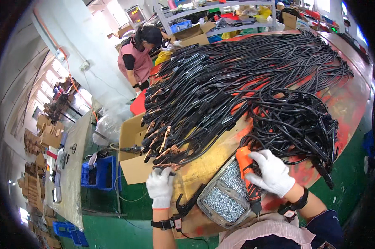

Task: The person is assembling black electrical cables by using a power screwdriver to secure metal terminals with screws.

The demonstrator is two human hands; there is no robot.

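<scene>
My right hand (pixel 269 172), in a white knit glove, grips an orange and black cordless screwdriver (pixel 246 166) whose tip points down toward me over the edge of a clear bin (pixel 200 205). Two compartments of the bin hold small silver screws (pixel 225 203). My left hand (pixel 159 189), gloved too, is at the table's left edge with its fingers curled round a dark piece, mostly hidden. Just beyond it lie bare copper ends (pixel 165 139) of black cables. Between my left hand and the bin rests a black handle with a hooked lever (pixel 190 201).
Long black cables (pixel 245 66) cover the far table, with a tangled heap (pixel 295 124) at right. An open carton (pixel 133 166) stands at the left edge, blue crates (pixel 100 174) below. A person in a pink apron (pixel 139 58) works across the table.
</scene>
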